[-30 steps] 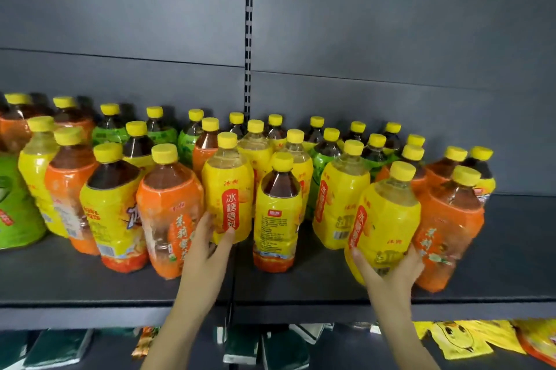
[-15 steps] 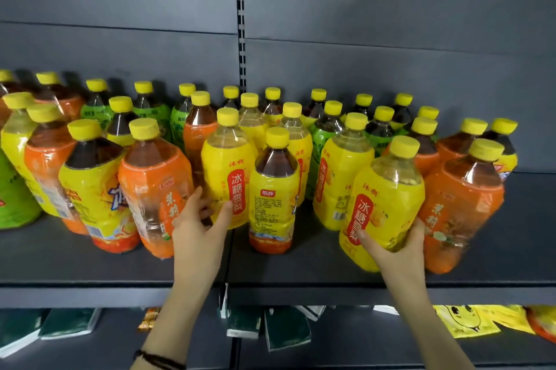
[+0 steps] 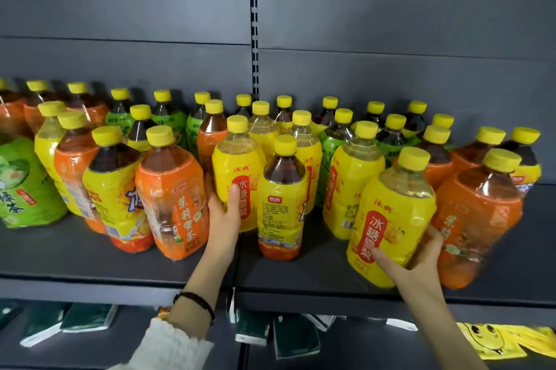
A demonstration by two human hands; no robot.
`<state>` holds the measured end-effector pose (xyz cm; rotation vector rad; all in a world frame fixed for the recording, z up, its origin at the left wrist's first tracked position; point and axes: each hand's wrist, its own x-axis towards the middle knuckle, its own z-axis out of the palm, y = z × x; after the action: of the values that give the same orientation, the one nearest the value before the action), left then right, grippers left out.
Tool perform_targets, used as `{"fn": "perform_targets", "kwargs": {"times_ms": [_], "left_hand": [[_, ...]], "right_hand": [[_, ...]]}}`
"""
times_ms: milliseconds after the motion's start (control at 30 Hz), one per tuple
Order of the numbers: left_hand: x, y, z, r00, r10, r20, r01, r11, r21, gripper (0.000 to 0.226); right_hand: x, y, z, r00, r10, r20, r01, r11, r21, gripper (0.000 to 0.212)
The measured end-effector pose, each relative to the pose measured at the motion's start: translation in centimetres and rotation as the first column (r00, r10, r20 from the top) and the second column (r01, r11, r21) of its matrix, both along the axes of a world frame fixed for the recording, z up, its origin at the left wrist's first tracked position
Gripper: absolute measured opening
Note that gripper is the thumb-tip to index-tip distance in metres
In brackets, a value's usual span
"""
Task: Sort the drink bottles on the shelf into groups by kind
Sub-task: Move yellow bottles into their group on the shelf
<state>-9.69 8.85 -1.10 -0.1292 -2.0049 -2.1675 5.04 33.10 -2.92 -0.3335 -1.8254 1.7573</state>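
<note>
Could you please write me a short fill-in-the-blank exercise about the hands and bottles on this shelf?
1. The right hand holds a yellow bottle that is ____, not upright.
2. The left hand grips a second bottle whose label is ____.
3. The band on the left wrist is ____.

Missing words: tilted; yellow; black.

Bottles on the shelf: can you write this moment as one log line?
stage: sorting bottles | left grip: holds upright yellow bottle | right grip: holds tilted yellow bottle | shelf: kinds mixed
</note>
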Motion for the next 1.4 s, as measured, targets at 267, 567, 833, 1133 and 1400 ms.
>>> {"fn": "perform_targets", "kwargs": {"times_ms": [267,567,833,1133,1400], "left_hand": [[-0.6,0.3,-0.6,0.992,0.093,-0.087,-0.104,0.987,-0.121,0.067],[2.3,0.8,-2.0,0.976,0.182,-0.123,-0.204,0.957,-0.208,0.093],[6.7,0.0,-1.6,0.992,0.102,-0.074,-0.117,0.964,-0.239,0.088],[9.3,-4.7,-0.5,0.985,-0.167,0.038,0.164,0.985,0.053,0.058],[9.7,-18.4,1.3,0.994,-0.084,0.065,0.074,0.987,0.140,0.037]], "right_hand": [[0.3,0.2,0.1,0.999,0.030,-0.015,-0.029,0.999,0.032,0.092],[1.0,-0.5,0.4,0.997,0.082,-0.003,-0.082,0.995,0.062,0.099],[1.2,-2.7,1.0,1.000,0.021,-0.024,-0.021,1.000,-0.018,0.098],[3.4,-9.2,1.7,0.997,0.066,-0.026,-0.071,0.964,-0.257,0.102],[2.0,-23.7,4.0,0.967,0.233,-0.099,-0.251,0.937,-0.243,0.101]]}}
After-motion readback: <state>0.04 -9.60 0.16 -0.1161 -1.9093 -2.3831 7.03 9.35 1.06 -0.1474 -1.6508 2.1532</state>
